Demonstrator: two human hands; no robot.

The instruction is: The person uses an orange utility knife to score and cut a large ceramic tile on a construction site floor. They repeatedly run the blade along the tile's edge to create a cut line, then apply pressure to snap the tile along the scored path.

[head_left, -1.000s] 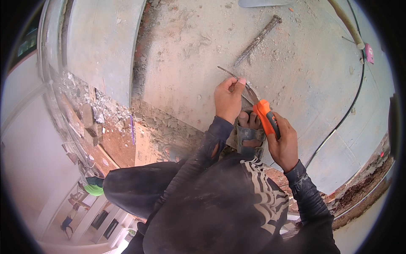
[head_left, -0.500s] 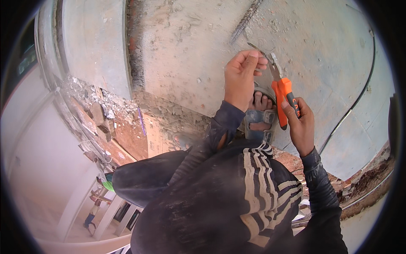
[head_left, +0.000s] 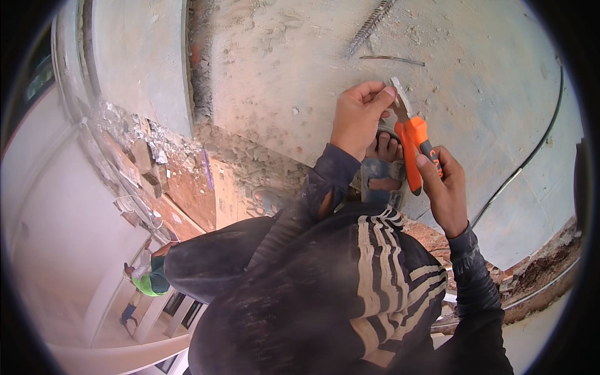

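My right hand (head_left: 445,187) is wrapped round pliers (head_left: 410,140) with orange and black handles, their metal jaws pointing away from me. My left hand (head_left: 361,115) is closed in a pinch, its thumb and fingertips right beside the jaws. What lies between those fingers is hidden. Just beyond the jaw tips, a thin dark strip (head_left: 392,59), like a short piece of wire, rests on the dusty grey slab (head_left: 275,81). My sandalled foot (head_left: 384,169) is under the pliers, between both hands.
Farther off lies a ribbed metal bar (head_left: 369,28). A black cable (head_left: 544,134) curves along the right. Broken rubble (head_left: 156,147) and a brown board (head_left: 225,194) are at the left. Another person in green (head_left: 150,281) is at the lower left.
The thin dark strip, earlier slanting out by my left fingers and the jaws, now lies on the slab apart from them. My left hand has shifted slightly nearer me. The other person has come further into view.
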